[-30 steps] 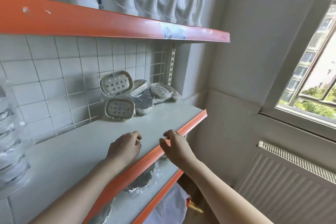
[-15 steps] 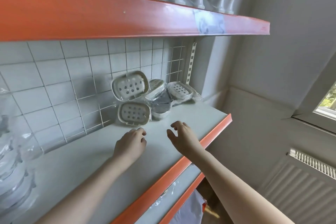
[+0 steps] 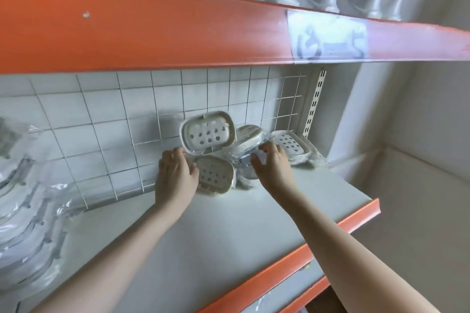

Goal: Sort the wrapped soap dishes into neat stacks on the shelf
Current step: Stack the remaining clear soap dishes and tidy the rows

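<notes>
grip: your left hand curls on the lower soap dish, right hand spread loose over the wrapped pile | change: both came off the shelf edge to the back-wall heap | meaning: sorting starts now

Only one written sign in view: clear label sleeve on orange front edge of upper shelf, at about 1 o'clock from frame centre. Dark handwritten marks on pale slip inside; strokes blurred and glare-washed, not legible, script cannot be told. No readable print on wrapped soap dishes at 12 o'clock of mid shelf, nor on plastic wrapping at 9 o'clock. No brands, numbers or prices legible elsewhere.
</notes>
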